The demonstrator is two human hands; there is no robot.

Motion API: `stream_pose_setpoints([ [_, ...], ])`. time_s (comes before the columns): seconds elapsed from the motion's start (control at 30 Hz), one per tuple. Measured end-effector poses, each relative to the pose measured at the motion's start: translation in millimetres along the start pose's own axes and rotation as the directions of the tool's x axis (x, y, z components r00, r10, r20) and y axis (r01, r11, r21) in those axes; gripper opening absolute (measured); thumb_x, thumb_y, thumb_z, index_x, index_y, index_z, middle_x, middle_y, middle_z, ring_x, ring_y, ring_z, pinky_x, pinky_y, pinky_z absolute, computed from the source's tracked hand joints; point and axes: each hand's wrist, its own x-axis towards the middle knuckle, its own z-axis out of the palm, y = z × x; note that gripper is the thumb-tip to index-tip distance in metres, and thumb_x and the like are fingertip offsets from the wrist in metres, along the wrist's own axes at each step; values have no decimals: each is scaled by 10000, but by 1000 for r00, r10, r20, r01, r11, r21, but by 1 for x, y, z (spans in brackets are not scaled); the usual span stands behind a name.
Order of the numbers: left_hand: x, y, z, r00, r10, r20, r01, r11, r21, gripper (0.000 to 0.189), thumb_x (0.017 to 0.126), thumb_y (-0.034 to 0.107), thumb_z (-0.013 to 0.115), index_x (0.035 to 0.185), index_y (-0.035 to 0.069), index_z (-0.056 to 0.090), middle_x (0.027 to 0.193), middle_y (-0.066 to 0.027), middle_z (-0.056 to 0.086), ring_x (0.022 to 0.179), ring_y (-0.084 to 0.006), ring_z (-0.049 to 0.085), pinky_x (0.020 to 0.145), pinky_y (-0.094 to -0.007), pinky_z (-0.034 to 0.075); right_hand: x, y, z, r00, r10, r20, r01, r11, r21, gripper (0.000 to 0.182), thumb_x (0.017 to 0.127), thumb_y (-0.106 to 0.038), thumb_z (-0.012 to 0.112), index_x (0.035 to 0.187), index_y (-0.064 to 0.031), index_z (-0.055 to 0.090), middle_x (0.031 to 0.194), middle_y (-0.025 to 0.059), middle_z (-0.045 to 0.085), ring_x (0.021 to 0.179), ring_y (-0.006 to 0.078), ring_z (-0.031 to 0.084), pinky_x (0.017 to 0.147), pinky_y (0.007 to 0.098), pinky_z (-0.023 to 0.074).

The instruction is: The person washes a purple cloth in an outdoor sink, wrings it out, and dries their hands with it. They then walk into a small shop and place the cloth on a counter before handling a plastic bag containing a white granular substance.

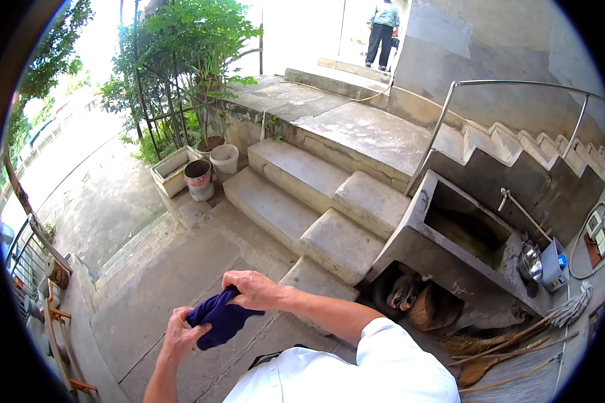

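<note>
A dark navy-purple cloth [222, 322] is stretched between my two hands in front of my body, above the concrete floor [161, 297]. My left hand [180, 330] pinches its left end between thumb and fingers. At the upper right end, my right hand [249, 291] grips the same cloth with curled fingers. The lower edge hangs loose. Whether it is a garment or a plain rag, I cannot tell.
Concrete steps [287, 166] rise ahead to a landing. A concrete sink [464, 226] with a tap [504, 199] stands to the right, with brooms [489, 347] nearby. Buckets [199, 179] and a planter box [174, 171] sit at the left. A person [382, 35] stands beyond the landing.
</note>
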Motion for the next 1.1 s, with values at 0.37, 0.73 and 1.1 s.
stream_pose_setpoints([
  [0.37, 61, 102, -10, 976, 83, 202, 57, 795, -604, 308, 758, 199, 804, 864, 31, 569, 762, 16, 585, 689, -53, 537, 608, -211, 451, -31, 14, -71, 978, -126, 164, -184, -161, 970, 397, 932, -315, 620, 1188, -18, 557, 1083, 89, 630, 950, 138, 614, 848, 284, 518],
  [0.73, 106, 64, 37, 999, 38, -39, -42, 993, -113, 588, 723, 511, 761, 982, -2, 635, 804, -107, 621, 760, -221, 599, 724, -333, 487, -2, -3, 20, 960, 266, -86, 43, 163, 986, 290, 925, -214, 616, 1119, 0, 596, 1055, 106, 650, 920, 170, 640, 823, 304, 531],
  [1.1, 90, 43, 48, 940, 173, 296, 340, -360, -869, 871, 854, 761, 314, 1358, 67, 464, 1280, -228, 526, 1186, -370, 518, 993, -480, 439, -33, 45, 36, 977, -87, -196, 43, 974, -221, 495, 843, -254, 613, 1282, -72, 473, 1370, 81, 475, 1165, 197, 518, 1034, 333, 366],
])
